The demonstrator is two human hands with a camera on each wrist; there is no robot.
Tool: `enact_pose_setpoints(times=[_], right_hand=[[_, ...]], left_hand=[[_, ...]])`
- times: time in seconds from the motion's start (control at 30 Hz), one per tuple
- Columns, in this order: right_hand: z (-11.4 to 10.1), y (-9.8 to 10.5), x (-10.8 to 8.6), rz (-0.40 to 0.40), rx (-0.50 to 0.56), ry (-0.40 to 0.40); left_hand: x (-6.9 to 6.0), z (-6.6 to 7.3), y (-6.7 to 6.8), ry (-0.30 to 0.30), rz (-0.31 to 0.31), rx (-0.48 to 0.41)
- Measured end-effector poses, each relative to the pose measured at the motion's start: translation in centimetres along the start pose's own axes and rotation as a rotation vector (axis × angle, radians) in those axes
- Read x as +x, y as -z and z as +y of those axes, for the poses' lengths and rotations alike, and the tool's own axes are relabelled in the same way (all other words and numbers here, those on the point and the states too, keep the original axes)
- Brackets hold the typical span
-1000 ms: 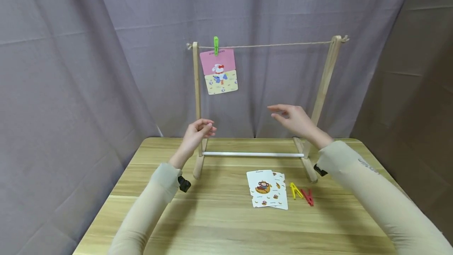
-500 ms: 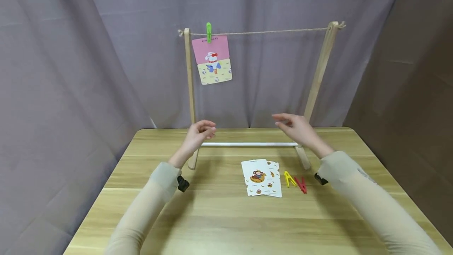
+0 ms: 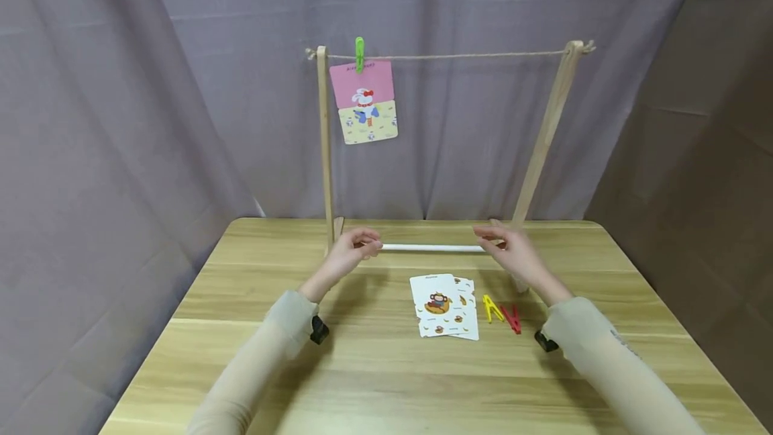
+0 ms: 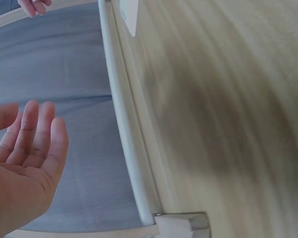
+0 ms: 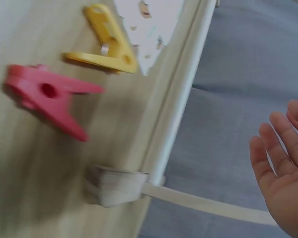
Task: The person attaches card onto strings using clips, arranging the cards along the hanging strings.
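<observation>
With the pink-and-yellow card clipped to the rope, the left hand and right hand were relaxed and empty, the step judged preparation for hanging the monkey card, which lay on the table near the yellow clothespin, seemingly to be lifted next.

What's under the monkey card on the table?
Under the monkey card is another card, poking out on the right, with little brown and yellow pictures. The rest of it is covered, so I can't tell what's printed there.
</observation>
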State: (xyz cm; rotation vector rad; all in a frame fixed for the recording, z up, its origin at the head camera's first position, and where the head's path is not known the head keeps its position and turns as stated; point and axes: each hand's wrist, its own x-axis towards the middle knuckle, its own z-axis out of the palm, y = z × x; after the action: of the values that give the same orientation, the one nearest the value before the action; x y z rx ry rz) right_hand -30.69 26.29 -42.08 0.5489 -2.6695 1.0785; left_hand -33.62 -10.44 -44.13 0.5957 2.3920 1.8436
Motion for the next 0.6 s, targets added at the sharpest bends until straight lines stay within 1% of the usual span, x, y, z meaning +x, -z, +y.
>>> enact_pose_setpoints(times=[0.1, 0.27, 0.47, 0.57, 0.6], right_hand=[[0.5, -0.5, -0.7, 0.003, 0.028, -0.03], [1.3, -0.5, -1.9, 0.028, 0.055, -0.067], [2.0, -1.1, -3.3, 0.044, 0.041, -0.069], [2.3, -1.3, -3.7, 0.058, 0.043, -0.066], [2.4, -1.4, -3.9, 0.062, 0.044, -0.065]], left_hand=[[-0.2, -0.5, -0.3, 0.013, -0.018, 0.002], [0.1, -0.5, -1.1, 0.007, -0.04, -0.002], [0.1, -1.1, -2.2, -0.002, -0.06, 0.024], [0.0, -1.4, -2.6, -0.002, -0.058, 0.036], [-0.1, -1.5, -2.7, -0.002, -0.055, 0.054]])
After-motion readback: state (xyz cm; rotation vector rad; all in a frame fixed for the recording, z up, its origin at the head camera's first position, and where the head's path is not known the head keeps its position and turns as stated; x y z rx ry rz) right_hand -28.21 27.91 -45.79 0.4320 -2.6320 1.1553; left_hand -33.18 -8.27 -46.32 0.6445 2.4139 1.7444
